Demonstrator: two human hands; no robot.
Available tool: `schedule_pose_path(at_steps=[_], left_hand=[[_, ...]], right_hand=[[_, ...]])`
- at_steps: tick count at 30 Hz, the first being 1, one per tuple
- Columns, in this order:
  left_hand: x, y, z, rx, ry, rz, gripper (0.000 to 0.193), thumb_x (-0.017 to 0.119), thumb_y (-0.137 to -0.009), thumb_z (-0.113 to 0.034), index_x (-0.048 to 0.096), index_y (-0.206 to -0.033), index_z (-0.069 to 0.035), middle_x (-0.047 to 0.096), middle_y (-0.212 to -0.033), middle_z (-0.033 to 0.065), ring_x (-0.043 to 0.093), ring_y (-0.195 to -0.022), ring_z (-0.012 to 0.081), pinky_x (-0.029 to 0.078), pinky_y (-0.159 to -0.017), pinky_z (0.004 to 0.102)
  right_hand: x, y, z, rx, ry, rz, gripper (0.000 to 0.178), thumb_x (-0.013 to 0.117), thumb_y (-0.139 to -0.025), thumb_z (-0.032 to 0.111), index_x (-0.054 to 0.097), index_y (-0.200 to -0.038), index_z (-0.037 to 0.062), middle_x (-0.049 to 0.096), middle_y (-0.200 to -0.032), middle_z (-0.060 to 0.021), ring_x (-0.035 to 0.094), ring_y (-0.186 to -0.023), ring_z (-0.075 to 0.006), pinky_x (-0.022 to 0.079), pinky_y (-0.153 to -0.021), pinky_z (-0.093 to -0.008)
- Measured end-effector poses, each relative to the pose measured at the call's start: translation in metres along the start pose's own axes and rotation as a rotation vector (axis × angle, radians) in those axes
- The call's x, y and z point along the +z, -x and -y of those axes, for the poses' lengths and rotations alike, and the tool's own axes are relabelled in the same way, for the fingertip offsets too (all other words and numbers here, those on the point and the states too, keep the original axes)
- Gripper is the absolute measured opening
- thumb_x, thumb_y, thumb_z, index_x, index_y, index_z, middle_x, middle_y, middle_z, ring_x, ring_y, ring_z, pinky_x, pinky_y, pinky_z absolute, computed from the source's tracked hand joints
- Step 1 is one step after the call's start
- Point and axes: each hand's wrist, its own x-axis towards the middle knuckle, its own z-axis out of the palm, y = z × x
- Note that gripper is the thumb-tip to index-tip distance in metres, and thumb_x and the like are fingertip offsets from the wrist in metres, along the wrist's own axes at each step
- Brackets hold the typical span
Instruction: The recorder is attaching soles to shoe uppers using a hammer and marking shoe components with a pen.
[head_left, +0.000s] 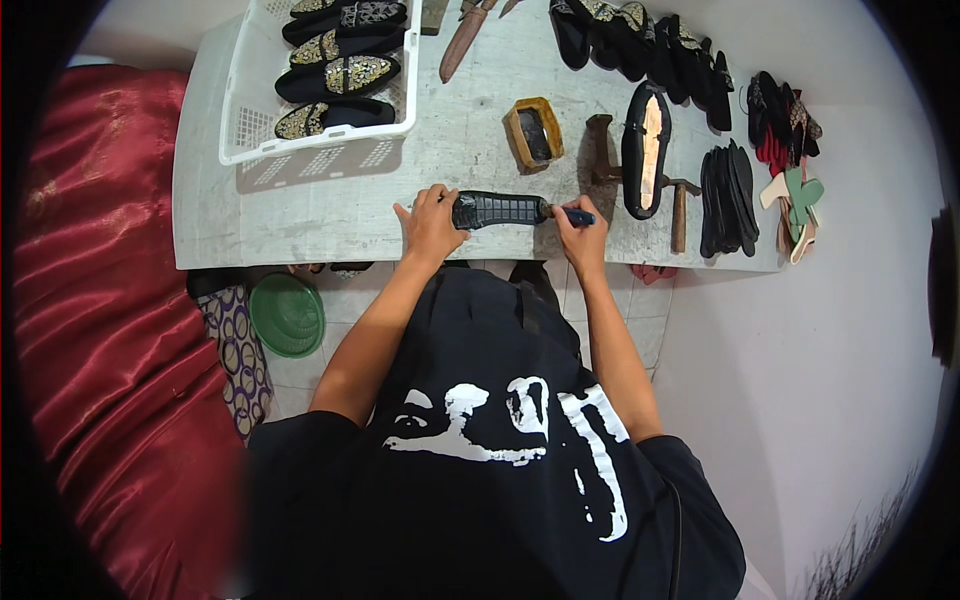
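A black shoe sole [500,210] with a grid pattern lies flat near the table's front edge. My left hand [432,225] is closed on its left end, the thumb spread out to the left. A short blue-handled brush [577,215] is pinched in my right hand [583,240], and its tip meets the sole's right end. Just beyond the sole stands a small yellowish tub [533,135] with dark contents. To the right, an upturned black shoe [651,150] shows a shiny copper-coloured bottom.
A white basket [229,130] of black shoes with gold decoration stands at the far left. An iron tool [601,150], a wooden-handled hammer [680,220] and a stack of black soles [728,200] lie to the right. More shoes [610,35] line the back. A green basin [287,316] sits below.
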Motion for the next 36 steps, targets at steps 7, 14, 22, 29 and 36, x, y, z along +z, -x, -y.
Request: schedule_pose_path(at_steps=[7,14,22,29,36], left_hand=[[-0.004,-0.002,-0.002,-0.028,-0.002,0.042,0.082,0.097,-0.063,-0.028,0.067,-0.138,-0.014,0.057,-0.132,-0.0012,0.051,-0.133,0.0241,0.030,-0.112,0.0804],[0.001,-0.002,0.000,-0.006,-0.015,0.006,0.083,0.098,-0.062,-0.030,0.068,-0.137,-0.014,0.058,-0.132,-0.0011,0.052,-0.132,0.0241,0.030,-0.112,0.0804],[-0.007,-0.002,-0.006,-0.038,-0.023,0.042,0.082,0.098,-0.062,-0.030,0.068,-0.136,-0.013,0.058,-0.132,-0.0007,0.052,-0.132,0.0239,0.030,-0.112,0.0793],[-0.005,-0.002,-0.003,-0.022,0.001,0.012,0.083,0.099,-0.060,-0.028,0.069,-0.136,-0.013,0.059,-0.131,-0.0007,0.053,-0.131,0.0243,0.031,-0.112,0.0797],[-0.002,-0.001,-0.003,-0.020,-0.006,0.017,0.083,0.099,-0.060,-0.029,0.069,-0.136,-0.012,0.059,-0.130,-0.0006,0.053,-0.131,0.0246,0.031,-0.111,0.0802]], right_hand=[[0.000,0.017,-0.005,0.105,0.016,0.069,0.025,0.077,-0.089,0.013,0.059,-0.080,-0.0027,0.059,-0.067,-0.0150,0.054,-0.060,-0.0215,0.045,-0.061,-0.0361],[-0.006,0.012,-0.005,0.149,-0.052,-0.020,0.027,0.077,-0.091,0.014,0.058,-0.079,-0.0021,0.060,-0.067,-0.0139,0.054,-0.060,-0.0204,0.045,-0.060,-0.0348],[0.007,0.029,-0.004,0.048,0.051,0.149,0.027,0.079,-0.088,0.016,0.060,-0.082,-0.0012,0.062,-0.068,-0.0153,0.059,-0.061,-0.0219,0.046,-0.060,-0.0363],[0.015,0.017,-0.028,0.429,-0.317,0.000,0.019,0.077,-0.091,0.011,0.063,-0.083,0.0004,0.069,-0.072,-0.0080,0.066,-0.061,-0.0146,0.052,-0.058,-0.0295],[0.007,0.002,-0.016,0.322,-0.073,-0.123,0.023,0.077,-0.089,0.012,0.062,-0.079,-0.0015,0.069,-0.068,-0.0124,0.068,-0.058,-0.0228,0.053,-0.061,-0.0364]])
